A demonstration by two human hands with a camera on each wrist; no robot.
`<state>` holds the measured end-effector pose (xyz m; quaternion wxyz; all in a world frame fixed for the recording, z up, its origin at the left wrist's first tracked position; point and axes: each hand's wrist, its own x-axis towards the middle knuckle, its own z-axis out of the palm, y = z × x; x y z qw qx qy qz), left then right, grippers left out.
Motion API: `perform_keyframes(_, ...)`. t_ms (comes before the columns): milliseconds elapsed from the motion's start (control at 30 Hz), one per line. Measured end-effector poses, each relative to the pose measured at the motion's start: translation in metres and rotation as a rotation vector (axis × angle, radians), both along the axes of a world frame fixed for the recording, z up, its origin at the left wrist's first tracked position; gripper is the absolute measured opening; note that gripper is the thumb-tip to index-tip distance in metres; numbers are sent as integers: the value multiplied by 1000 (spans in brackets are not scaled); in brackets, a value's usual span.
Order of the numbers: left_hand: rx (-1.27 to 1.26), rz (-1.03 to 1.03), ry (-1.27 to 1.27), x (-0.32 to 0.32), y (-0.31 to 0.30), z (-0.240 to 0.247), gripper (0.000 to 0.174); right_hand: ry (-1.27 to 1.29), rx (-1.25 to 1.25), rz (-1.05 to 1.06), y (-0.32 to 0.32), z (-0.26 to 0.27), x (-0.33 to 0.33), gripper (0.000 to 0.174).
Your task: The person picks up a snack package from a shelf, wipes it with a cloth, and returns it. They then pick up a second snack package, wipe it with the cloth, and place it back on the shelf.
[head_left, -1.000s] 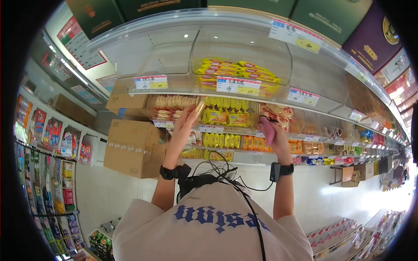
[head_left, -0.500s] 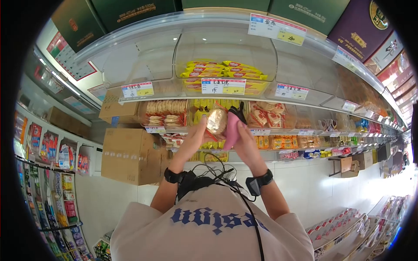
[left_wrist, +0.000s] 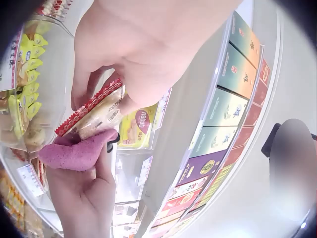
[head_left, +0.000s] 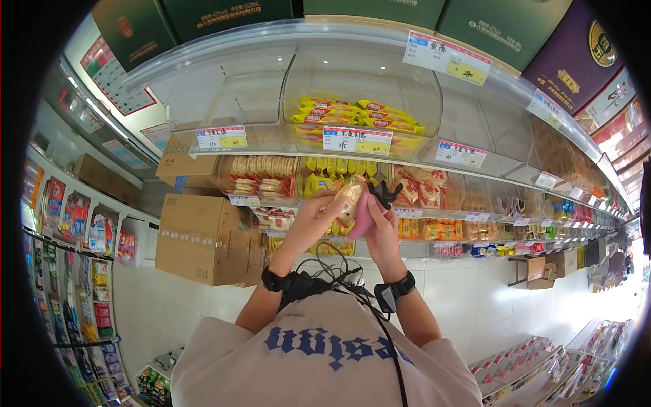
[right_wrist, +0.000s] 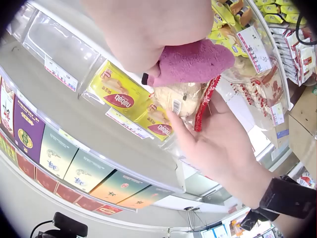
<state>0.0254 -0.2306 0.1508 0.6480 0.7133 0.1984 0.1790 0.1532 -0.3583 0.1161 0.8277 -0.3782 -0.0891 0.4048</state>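
While left hand (head_left: 319,216) pinches the snack packet (right_wrist: 179,95) near its red seal (right_wrist: 207,103), right hand (head_left: 383,241) grips pink cloth (right_wrist: 195,62) against it; packet sits between both hands' fingers. Probably light, slick-wrapped, crumbly: hold by seal, squeeze gently.

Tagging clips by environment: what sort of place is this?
Probably a grocery or convenience store: several printed price tags, stacked yellow nabati packets, and a row of green boxes above them.
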Motion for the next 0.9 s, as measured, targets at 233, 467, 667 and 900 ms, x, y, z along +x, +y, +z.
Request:
perform_keyframes(233,543,393,-209,10,-13,-1,32,-402,-100,-152,-1,6,0,16)
perform_keyframes(467,545,368,-209,14,-19,3,36,-517,-144,-39,-10,16,-24,20)
perform_keyframes(667,455,200,-88,11,-26,-6,44,-482,-195,65,-6,16,-28,27)
perform_keyframes(900,287,64,-155,9,-25,-7,37,-387,-230,26,0,7,-4,22)
